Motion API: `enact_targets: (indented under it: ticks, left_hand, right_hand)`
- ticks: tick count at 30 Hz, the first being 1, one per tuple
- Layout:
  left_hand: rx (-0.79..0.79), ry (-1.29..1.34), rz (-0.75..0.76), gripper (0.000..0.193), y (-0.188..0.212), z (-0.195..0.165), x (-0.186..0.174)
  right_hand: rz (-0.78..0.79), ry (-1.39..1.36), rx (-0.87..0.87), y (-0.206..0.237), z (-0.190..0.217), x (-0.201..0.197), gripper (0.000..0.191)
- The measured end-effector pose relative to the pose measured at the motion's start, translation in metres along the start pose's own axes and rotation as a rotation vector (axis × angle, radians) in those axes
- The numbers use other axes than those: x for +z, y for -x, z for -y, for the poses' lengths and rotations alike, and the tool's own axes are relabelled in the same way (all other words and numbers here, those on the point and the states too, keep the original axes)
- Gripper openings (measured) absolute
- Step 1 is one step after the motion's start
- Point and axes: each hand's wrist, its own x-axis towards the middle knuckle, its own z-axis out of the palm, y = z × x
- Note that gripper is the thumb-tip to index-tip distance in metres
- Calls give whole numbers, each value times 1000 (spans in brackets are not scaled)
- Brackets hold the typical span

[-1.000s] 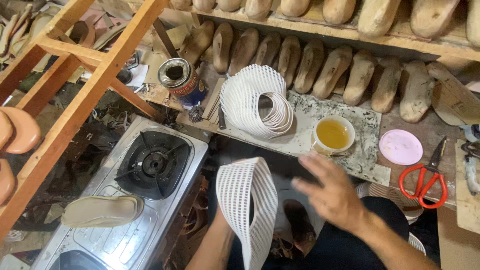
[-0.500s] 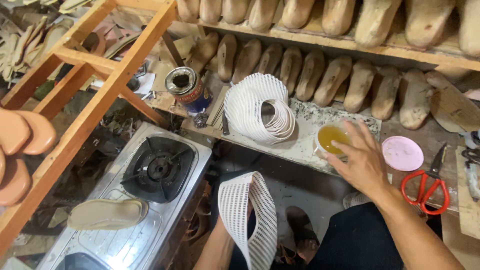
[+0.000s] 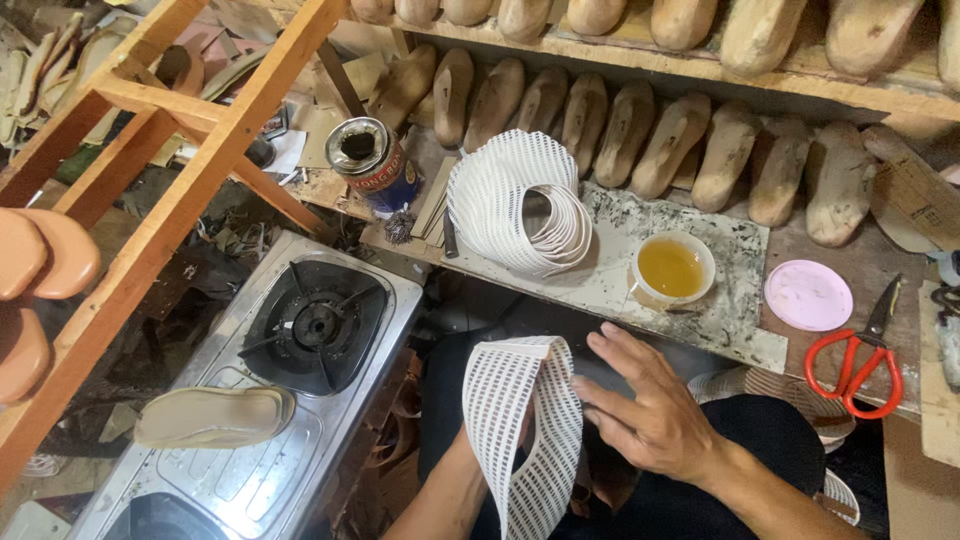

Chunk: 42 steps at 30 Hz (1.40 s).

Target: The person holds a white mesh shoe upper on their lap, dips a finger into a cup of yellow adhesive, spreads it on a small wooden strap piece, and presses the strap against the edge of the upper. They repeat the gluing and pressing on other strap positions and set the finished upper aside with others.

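white perforated strap (image 3: 525,430), folded into a loop, stands over the person's lap at 6 o'clock of the stack of strap loops (image 3: 520,205). left hand (image 3: 478,462) is mostly hidden inside the loop; whether its fingers are clenched i cannot tell. right hand (image 3: 645,410) lies with fingers spread and released, tips touching the strap's outer face. it looks light, floppy and easily creased, so pinching near the folded top edge seems safest.

From here I see open room over the marble slab (image 3: 740,330) between my right hand (image 3: 640,410) and the glue bowl (image 3: 672,268). The coiled white mesh stack (image 3: 515,205) and tin can (image 3: 372,165) crowd the left; scissors (image 3: 855,355) and pink lid (image 3: 808,295) sit right. Under the bench looks cluttered, though it's too dark to judge.
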Motion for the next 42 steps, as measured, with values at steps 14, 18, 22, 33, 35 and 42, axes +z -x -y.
enact_targets:
  ticks: [14, 18, 22, 33, 35, 42]
  left_hand:
    - [140, -12, 90, 26, 19, -26, 30]
    - [113, -56, -78, 34, 15, -20, 43]
    - [-69, -121, 32, 20, 12, -11, 36]
    - [-71, 40, -5, 15, 15, -5, 9]
    - [49, -93, 169, 21, 16, -9, 11]
    - [-38, 166, 40, 14, 15, -4, 30]
  right_hand:
    - [-78, -278, 120, 10, -2, 11, 56]
    - [-24, -487, 530, 6, 8, 20, 50]
    - [24, -307, 478, -4, -14, 9, 52]
    - [30, 472, 472, -20, -110, -42, 53]
    - [-114, 454, 404, -9, -111, -41, 46]
    - [-115, 136, 332, 10, -61, -23, 21]
